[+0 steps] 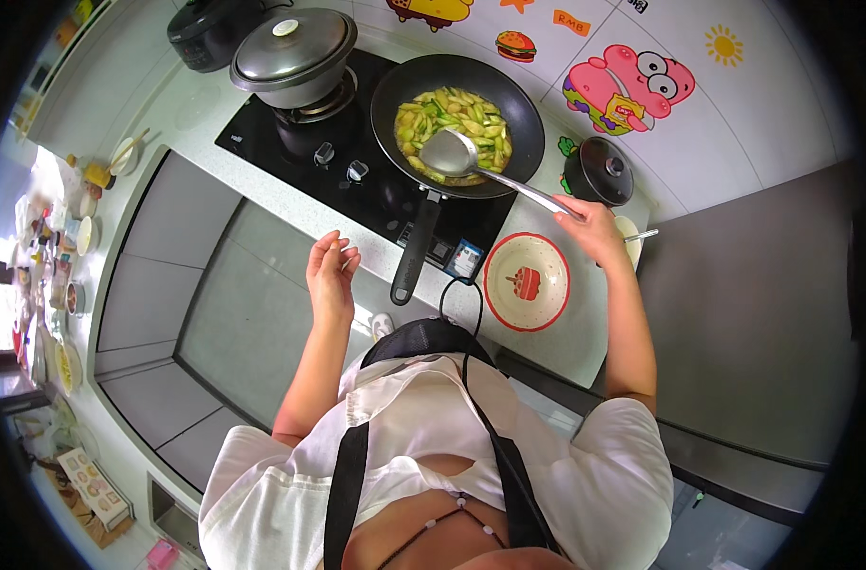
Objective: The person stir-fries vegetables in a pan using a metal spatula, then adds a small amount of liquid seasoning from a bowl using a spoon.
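My right hand [590, 228] grips the handle of a metal cooking spatula [449, 154]. The spatula's broad head rests over green and yellow vegetable pieces [480, 116], which lie in some liquid in a black wok [528, 142]. The wok sits on the cooktop, with its long black handle [416, 252] pointing toward me. My left hand [332, 271] hovers by the counter's front edge, left of that handle; its fingers are loosely curled and slightly apart, with nothing in them. Below my right wrist's side stands a cream bowl [502, 296] with a red rim and a red picture inside.
A lidded grey pot [295, 57] stands on the left burner of the black cooktop [262, 133]. Behind it is a dark cooker [209, 33]. A small black lidded pot [599, 171] is at the right wall. Dishes crowd the far-left counter [110, 228].
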A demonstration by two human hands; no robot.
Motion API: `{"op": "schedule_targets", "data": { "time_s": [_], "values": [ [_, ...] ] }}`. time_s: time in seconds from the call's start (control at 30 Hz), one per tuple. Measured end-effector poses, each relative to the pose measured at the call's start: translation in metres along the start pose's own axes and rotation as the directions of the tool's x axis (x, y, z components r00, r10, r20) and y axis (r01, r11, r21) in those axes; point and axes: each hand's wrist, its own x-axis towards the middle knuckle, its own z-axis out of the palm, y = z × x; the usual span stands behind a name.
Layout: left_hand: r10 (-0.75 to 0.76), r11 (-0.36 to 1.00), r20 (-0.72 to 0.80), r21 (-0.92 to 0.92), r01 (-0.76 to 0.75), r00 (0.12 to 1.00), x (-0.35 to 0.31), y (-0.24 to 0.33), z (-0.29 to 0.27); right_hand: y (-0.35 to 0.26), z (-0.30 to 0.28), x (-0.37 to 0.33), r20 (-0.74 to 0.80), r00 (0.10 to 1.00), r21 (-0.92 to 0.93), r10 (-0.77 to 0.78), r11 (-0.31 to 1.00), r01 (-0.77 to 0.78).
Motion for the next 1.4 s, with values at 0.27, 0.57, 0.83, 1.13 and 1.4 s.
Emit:
{"op": "schedule_targets", "data": {
  "time_s": [0.27,0.57,0.83,1.13,1.4],
  "values": [
    [-0.008,1.0,-0.01,0.005,0.008,1.0,-0.002,-0.003,-0.001,0.008,-0.001,0.039,0.009,1.0,0.228,0.016,0.974,-0.018],
    [0.016,0.999,-0.034,-0.035,-0.017,0.999,-0.004,0.0,-0.003,-0.028,0.011,0.069,0.021,0.997,-0.073,-0.07,0.995,0.071],
    [-0.005,1.0,-0.016,-0.012,0.004,1.0,-0.003,-0.001,0.004,-0.013,0.01,0.087,-0.066,0.997,-0.008,0.037,0.999,-0.038],
    [0.022,1.0,0.023,0.016,-0.022,0.999,0.003,0.0,0.006,0.004,0.022,0.079,-0.111,0.987,0.056,0.113,0.993,-0.108],
    [0.021,1.0,0.026,0.008,-0.021,0.999,0.002,0.002,0.012,-0.011,0.01,0.052,-0.037,0.962,0.24,0.272,0.936,-0.256]
  ]
}}
